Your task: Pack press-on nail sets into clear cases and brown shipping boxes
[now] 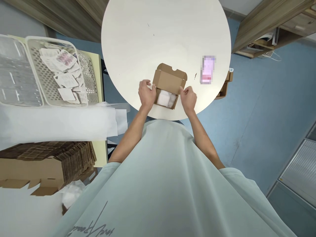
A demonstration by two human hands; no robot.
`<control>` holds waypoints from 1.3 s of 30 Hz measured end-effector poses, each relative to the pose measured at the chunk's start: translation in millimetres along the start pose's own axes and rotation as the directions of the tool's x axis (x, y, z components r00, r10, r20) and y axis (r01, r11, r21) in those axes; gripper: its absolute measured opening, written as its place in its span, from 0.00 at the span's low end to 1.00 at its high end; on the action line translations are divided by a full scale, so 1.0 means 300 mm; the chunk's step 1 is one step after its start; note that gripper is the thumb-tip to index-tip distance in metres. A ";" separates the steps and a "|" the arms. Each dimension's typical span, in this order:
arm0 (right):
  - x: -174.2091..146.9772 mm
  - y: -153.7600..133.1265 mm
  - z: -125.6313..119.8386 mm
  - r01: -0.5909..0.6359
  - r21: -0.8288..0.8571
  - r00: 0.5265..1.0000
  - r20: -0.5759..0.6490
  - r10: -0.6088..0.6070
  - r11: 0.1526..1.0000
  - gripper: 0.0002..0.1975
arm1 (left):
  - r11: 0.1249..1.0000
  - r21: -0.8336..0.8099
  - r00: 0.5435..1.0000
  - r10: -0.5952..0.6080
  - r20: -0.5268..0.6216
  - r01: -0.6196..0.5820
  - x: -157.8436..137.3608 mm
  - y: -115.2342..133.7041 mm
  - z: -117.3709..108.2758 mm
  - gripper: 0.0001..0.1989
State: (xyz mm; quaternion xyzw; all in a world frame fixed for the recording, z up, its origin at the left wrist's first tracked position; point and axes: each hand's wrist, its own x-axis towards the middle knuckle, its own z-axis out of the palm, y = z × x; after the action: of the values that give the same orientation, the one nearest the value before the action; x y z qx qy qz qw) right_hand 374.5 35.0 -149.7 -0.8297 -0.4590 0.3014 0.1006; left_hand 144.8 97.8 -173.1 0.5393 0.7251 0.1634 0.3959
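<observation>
A small brown cardboard box [170, 82] lies on the round white table near its front edge, its lid raised and tilted away from me. White wrapped contents [165, 98] show inside; what they cover is hidden. At the box's left side, my left hand [147, 94] has curled fingers, with the thumb against the edge where lid and side wall meet. My right hand [188, 99] is closed at the lid's right edge, thumb and forefinger on the cardboard there.
The white table [163, 33] carries a blurred pink, phone-like object [208, 69] on the right. Left, a side table holds a perforated basket [46, 79] of white cards or packets, a tray of clear packages [17, 72], white sheets [59, 123] and stacked flat cardboard [76, 161].
</observation>
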 end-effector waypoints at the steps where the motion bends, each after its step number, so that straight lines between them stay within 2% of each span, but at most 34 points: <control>1: 0.023 0.020 -0.015 -0.018 0.042 0.999 -0.043 0.019 0.999 0.26 | 0.998 -0.065 1.000 0.001 -0.001 -0.001 0.044 -0.006 -0.007 0.27; 2: 0.047 0.038 -0.023 -0.039 0.082 0.998 -0.053 0.043 0.996 0.27 | 0.993 -0.118 1.000 0.005 0.026 -0.002 0.089 -0.010 -0.008 0.33; 4: 0.097 0.062 -0.020 -0.107 0.169 0.994 0.008 0.107 0.980 0.28 | 0.979 -0.202 0.993 0.016 0.114 0.008 0.169 -0.016 0.003 0.42; 8: 0.170 0.060 0.024 -0.166 0.313 0.981 0.152 0.123 0.935 0.28 | 0.953 -0.294 0.964 0.008 0.266 0.074 0.243 -0.010 0.039 0.49; 12: 0.204 0.027 0.038 -0.076 0.353 0.991 0.131 0.031 0.933 0.32 | 0.943 -0.325 0.954 0.025 0.299 0.077 0.219 0.009 0.023 0.48; 18: 0.216 -0.044 -0.003 0.072 0.384 0.991 0.080 -0.111 0.921 0.40 | 0.922 -0.387 0.965 0.076 0.251 0.028 0.170 0.037 -0.044 0.48; 23: 0.174 -0.064 -0.030 0.200 0.352 0.974 0.030 -0.225 0.914 0.45 | 0.909 -0.414 0.963 0.147 0.227 -0.041 0.149 0.007 -0.061 0.48; 29: 0.079 0.000 -0.009 0.315 0.410 0.933 0.032 -0.359 0.856 0.41 | 0.860 -0.472 0.923 0.323 0.209 -0.194 0.090 -0.081 -0.021 0.42; 34: -0.018 0.071 0.036 0.337 0.260 0.926 0.081 -0.368 0.905 0.30 | 0.908 -0.333 0.926 0.327 0.189 -0.253 -0.005 -0.143 0.013 0.36; 39: -0.102 0.128 0.082 0.312 0.148 0.930 0.155 -0.334 0.938 0.36 | 0.928 -0.199 0.907 0.357 0.224 -0.315 -0.092 -0.190 0.020 0.38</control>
State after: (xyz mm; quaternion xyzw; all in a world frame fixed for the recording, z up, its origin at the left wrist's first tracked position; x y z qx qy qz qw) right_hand 374.6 -14.3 -173.9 -0.7049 -0.5774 0.3807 0.1574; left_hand 115.1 50.8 -203.9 0.6397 0.5483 0.2152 0.4937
